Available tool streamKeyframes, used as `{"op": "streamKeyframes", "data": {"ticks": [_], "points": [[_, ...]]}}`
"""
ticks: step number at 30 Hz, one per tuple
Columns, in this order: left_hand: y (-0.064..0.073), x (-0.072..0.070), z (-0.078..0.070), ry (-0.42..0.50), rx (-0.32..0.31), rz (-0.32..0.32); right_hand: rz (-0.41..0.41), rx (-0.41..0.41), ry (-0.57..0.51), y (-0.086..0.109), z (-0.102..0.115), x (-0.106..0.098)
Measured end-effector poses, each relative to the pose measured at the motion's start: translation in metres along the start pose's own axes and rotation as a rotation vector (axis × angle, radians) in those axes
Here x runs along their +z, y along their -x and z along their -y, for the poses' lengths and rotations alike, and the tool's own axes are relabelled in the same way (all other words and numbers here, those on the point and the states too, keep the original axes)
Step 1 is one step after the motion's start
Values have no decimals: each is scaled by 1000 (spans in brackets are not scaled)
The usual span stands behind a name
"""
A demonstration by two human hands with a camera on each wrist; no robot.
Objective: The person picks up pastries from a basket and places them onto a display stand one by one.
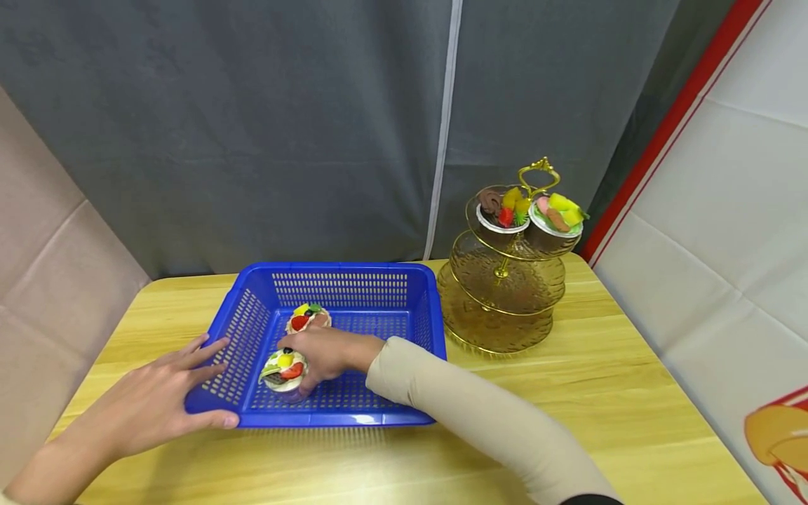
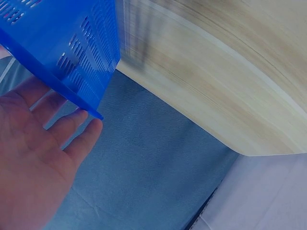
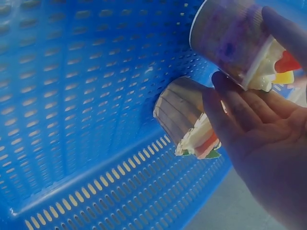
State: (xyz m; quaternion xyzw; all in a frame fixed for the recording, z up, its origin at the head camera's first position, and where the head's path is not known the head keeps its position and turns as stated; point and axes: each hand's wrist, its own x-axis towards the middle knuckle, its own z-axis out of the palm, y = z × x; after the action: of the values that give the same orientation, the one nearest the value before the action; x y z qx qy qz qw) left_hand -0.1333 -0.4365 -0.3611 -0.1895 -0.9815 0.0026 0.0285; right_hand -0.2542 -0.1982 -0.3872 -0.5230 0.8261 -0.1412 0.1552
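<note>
Inside a blue plastic basket (image 1: 341,267) are two cupcakes topped with cream and fruit. My right hand (image 1: 328,356) reaches in from the right and holds the nearer cupcake (image 1: 280,377), thumb on one side and fingers on the other. In the right wrist view that cupcake's purplish cup (image 3: 230,40) lies between thumb and fingers. The farther cupcake (image 1: 300,322), in a pleated wrapper, is just beyond the fingers and partly hidden by them. My left hand (image 1: 148,400) rests at the basket's left rim with spread, straight fingers, its thumb by the near left corner.
Right of the basket a three-tier gold-rimmed stand (image 1: 499,333) rises from the wooden table (image 1: 606,393). Its top tier bears a chocolate fruit cupcake (image 1: 499,228) and a green-creamed one (image 1: 549,240). A grey curtain (image 1: 284,140) hangs behind, with pale panels at both sides.
</note>
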Motion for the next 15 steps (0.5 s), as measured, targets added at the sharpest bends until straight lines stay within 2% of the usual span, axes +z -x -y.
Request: {"op": "streamKeyframes", "data": {"ticks": [6,15], "points": [[0,1,0,2,-1,-1,10,33,8,0,2,0],[0,0,0,0,-7,10,-9,12,-111,7,-4,-6]]}}
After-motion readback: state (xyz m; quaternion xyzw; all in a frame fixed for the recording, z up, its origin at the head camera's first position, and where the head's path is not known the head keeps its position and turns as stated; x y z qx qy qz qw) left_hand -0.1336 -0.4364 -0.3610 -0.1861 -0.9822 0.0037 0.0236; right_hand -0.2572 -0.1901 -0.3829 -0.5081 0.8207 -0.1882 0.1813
